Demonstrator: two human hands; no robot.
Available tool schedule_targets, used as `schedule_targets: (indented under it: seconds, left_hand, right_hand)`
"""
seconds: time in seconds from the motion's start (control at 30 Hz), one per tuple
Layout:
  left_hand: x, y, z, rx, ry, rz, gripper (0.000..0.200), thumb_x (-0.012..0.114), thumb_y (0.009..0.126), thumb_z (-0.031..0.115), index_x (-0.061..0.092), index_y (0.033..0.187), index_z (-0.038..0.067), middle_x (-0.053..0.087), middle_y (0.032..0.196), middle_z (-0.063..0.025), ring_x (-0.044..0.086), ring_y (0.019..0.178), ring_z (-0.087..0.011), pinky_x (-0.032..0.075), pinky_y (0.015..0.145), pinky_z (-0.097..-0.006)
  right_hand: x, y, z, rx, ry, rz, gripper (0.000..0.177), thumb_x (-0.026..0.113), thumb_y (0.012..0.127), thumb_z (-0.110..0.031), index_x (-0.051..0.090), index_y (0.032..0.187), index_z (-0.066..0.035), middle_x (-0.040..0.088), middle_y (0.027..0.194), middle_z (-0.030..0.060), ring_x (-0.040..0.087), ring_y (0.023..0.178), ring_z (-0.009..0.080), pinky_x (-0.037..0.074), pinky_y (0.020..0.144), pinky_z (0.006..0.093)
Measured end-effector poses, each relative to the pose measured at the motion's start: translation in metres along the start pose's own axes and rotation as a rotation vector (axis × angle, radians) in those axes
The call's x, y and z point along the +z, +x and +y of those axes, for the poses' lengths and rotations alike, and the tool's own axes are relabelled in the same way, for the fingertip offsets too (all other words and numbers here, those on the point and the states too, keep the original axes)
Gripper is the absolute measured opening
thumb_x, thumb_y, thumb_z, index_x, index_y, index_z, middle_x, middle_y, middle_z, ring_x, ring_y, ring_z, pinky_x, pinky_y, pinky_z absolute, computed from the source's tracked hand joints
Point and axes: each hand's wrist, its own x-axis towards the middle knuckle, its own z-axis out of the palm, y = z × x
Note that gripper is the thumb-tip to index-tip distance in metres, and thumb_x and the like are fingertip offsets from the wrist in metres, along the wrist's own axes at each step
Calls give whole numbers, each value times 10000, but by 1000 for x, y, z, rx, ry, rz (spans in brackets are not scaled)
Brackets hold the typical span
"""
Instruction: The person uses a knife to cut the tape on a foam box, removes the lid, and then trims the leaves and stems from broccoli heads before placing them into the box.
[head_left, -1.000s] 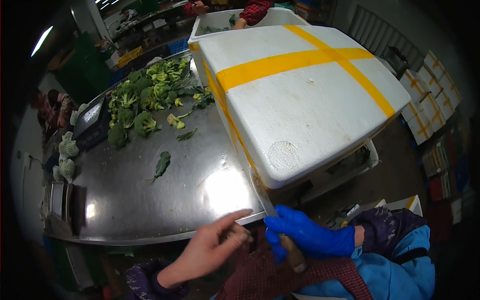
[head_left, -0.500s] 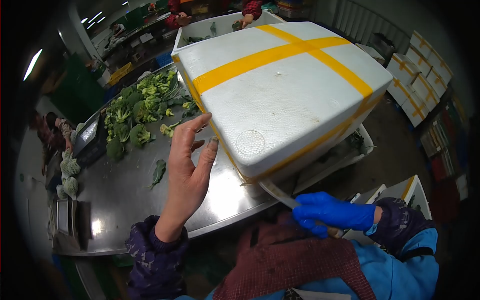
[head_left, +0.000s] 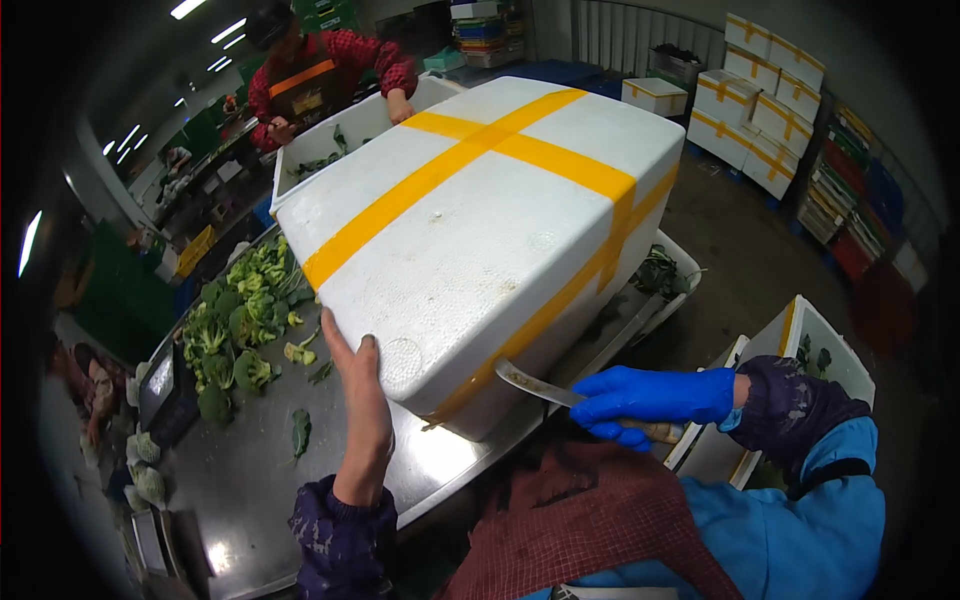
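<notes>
A large white foam box (head_left: 470, 235), bound with yellow tape, sits tilted across the view on the metal table. Against its left side lies my bare left hand (head_left: 362, 400), fingers stretched along the wall and thumb near the corner. My right hand (head_left: 650, 395), in a blue glove, is wrapped round the wooden handle of a knife (head_left: 535, 384). The curved blade points left, its tip right at the yellow tape on the box's near side.
Broccoli (head_left: 235, 330) lies heaped on the steel table (head_left: 330, 490), left of the box. Beyond it, a person (head_left: 330, 75) reaches over an open foam box (head_left: 300, 165). More foam boxes (head_left: 765, 110) are stacked at the back right. An open foam box (head_left: 840, 350) stands at right.
The view has shifted, bringing the co-worker into sight. My left hand has come against the box's side. My right hand has raised the blade from the lower edge to the tape.
</notes>
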Motion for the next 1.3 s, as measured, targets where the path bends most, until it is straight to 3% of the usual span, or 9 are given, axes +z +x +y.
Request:
schedule_targets:
  seconds: [0.07, 0.17, 0.37, 0.6, 0.93, 1.0, 1.13, 1.2, 1.3]
  left_hand:
    - [2, -1, 5, -5, -14, -2, 752, 426, 882, 344, -23, 1427, 83, 59, 1467, -153, 149, 1338, -278, 127, 1079, -376]
    - [4, -3, 8, -62, -34, 9, 742, 417, 882, 340, -15, 1427, 84, 63, 1466, -157, 148, 1339, -280, 136, 1079, -378]
    - [3, -6, 12, -93, 4, 12, 752, 420, 874, 359, -16, 1425, 89, 65, 1463, -159, 145, 1340, -281, 147, 1078, -385]
    - [1, -8, 16, -105, 78, 11, 764, 430, 866, 373, -15, 1428, 105, 72, 1463, -156, 148, 1338, -288, 149, 1074, -402]
    - [15, -9, 33, -169, -30, 147, 769, 449, 774, 238, 69, 1429, 104, 105, 1460, -134, 176, 1327, -284, 169, 1068, -397]
    - [12, -10, 32, -181, -8, 152, 764, 472, 812, 348, 85, 1430, 118, 133, 1457, -140, 232, 1311, -301, 210, 1061, -418]
    - [24, -12, 55, -161, 158, 196, 559, 414, 918, 204, 159, 1368, -10, 373, 1295, -171, 397, 1191, -246, 315, 986, -382]
    - [-86, 11, -48, 152, 210, -93, 672, 437, 834, 412, 225, 1385, 89, 268, 1389, -153, 394, 1208, -317, 350, 983, -449]
    - [28, -8, 66, -117, 284, 51, 548, 389, 923, 298, 229, 1364, 14, 210, 1415, -165, 182, 1325, -263, 169, 1069, -410]
  right_hand:
    - [-4, 2, -3, -28, -124, 31, 262, 495, 911, -309, 490, 806, -68, 484, 614, 54, 462, 467, 134, 395, 428, 266]
    - [-21, 23, 14, -468, -1160, 368, 347, 460, 893, -393, 503, 850, -52, 522, 681, 182, 525, 590, 371, 433, 543, 425]
    - [-18, 27, 14, -460, -1369, 280, 341, 476, 869, -422, 543, 849, -89, 560, 639, 158, 557, 569, 374, 442, 489, 460]
    - [-16, 47, -5, -666, -1341, 209, 313, 527, 856, -377, 521, 751, -82, 556, 626, 156, 569, 555, 353, 465, 475, 423]
    - [-28, 67, -24, -464, -1329, 32, 355, 460, 873, -434, 548, 808, -96, 588, 679, 135, 592, 601, 342, 475, 518, 430]
    - [-33, 67, -25, -520, -1316, 67, 336, 480, 864, -423, 556, 820, -98, 590, 686, 142, 598, 617, 338, 479, 534, 429]
    - [-73, 64, -17, -620, -1318, 127, 327, 491, 862, -421, 559, 823, -104, 591, 684, 143, 597, 617, 338, 481, 534, 420]
    - [-104, 61, -9, -698, -1287, 201, 329, 498, 857, -435, 558, 815, -114, 591, 676, 137, 593, 606, 337, 482, 520, 405]
    - [-138, 36, -15, -631, -1315, 258, 342, 500, 852, -453, 552, 806, -119, 593, 672, 120, 591, 593, 326, 478, 504, 389]
